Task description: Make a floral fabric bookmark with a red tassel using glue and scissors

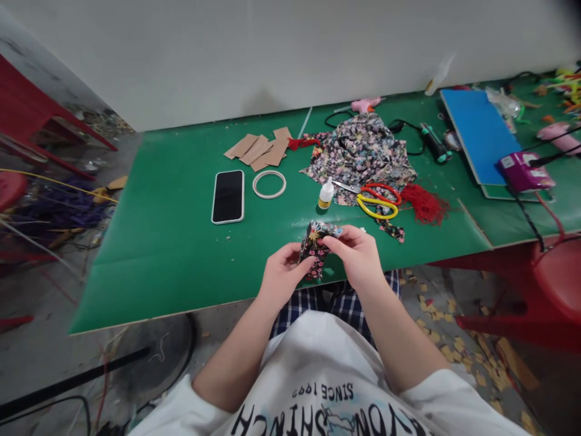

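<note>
"Along the pale wall [272, 66], how much room does the work have?"

"Plenty to the left. A green table [158, 242] runs against that wall, its near edge crossing just in front of the person's lap. Towards the right, a blue board [476, 133] lies at an angle; left of it, a heap of floral cloth [363, 145] spreads near the far edge."

"And the hands?"

"Both near the front edge. The left hand [282, 274] has its thumb in front and fingers behind; the right hand [362, 257] pinches an upper corner, thumb against finger. Scissors [362, 196] lie beyond the right hand, partly on the cloth. Further left is a phone [228, 197], with broad green surface between it and the left edge."

"What are they closed on?"

"One small floral piece [313, 245], between them. Whether its lower edge touches the table, I can't quite tell. Just beyond it stands a little bottle [325, 195]."
</note>
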`<act>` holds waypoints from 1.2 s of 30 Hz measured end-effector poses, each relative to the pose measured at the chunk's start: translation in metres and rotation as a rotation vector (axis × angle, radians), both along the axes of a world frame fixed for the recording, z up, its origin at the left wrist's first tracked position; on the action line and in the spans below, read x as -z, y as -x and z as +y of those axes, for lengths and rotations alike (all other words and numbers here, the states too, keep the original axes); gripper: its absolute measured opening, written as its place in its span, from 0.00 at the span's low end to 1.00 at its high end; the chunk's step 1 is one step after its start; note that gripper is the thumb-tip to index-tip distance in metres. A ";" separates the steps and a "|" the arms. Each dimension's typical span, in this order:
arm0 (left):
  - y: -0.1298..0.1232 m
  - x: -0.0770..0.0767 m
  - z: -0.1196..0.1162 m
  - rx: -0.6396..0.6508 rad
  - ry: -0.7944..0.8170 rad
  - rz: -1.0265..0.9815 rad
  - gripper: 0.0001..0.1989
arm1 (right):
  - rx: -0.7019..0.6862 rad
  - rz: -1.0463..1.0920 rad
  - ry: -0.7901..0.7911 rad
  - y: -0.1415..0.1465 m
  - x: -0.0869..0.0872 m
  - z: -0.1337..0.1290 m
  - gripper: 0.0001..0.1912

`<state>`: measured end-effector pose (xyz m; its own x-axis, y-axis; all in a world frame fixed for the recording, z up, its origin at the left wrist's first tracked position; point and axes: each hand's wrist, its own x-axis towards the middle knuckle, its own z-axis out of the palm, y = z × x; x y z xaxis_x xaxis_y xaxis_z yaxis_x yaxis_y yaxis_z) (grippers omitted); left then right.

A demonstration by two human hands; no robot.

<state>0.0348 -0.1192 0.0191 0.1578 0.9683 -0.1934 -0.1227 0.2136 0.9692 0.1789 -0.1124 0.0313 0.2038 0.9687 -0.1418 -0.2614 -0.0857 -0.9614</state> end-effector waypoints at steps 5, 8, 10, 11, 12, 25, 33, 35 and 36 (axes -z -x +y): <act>0.000 -0.005 0.001 -0.051 -0.156 0.011 0.14 | -0.023 -0.292 -0.140 0.001 -0.008 -0.010 0.05; 0.000 -0.011 0.001 -0.098 -0.260 0.024 0.10 | -0.073 -0.442 -0.245 0.000 -0.011 -0.016 0.03; 0.001 -0.014 0.000 -0.121 -0.317 0.058 0.05 | -0.095 -0.487 -0.286 -0.001 -0.013 -0.018 0.03; 0.002 -0.015 -0.001 -0.128 -0.340 0.078 0.04 | -0.102 -0.496 -0.294 -0.001 -0.014 -0.019 0.03; 0.003 -0.015 -0.002 -0.130 -0.358 0.098 0.03 | -0.108 -0.497 -0.294 -0.001 -0.014 -0.019 0.03; 0.001 -0.015 -0.007 -0.114 -0.386 0.158 0.01 | -0.131 -0.421 -0.190 0.002 -0.012 -0.021 0.04; 0.007 -0.017 -0.010 -0.072 -0.549 0.113 0.05 | -0.235 -0.371 -0.236 -0.003 -0.021 -0.027 0.06; 0.009 -0.019 -0.011 -0.072 -0.607 0.124 0.06 | -0.236 -0.395 -0.285 -0.004 -0.023 -0.029 0.04; 0.010 -0.019 -0.011 -0.069 -0.625 0.124 0.06 | -0.230 -0.413 -0.314 -0.005 -0.025 -0.030 0.03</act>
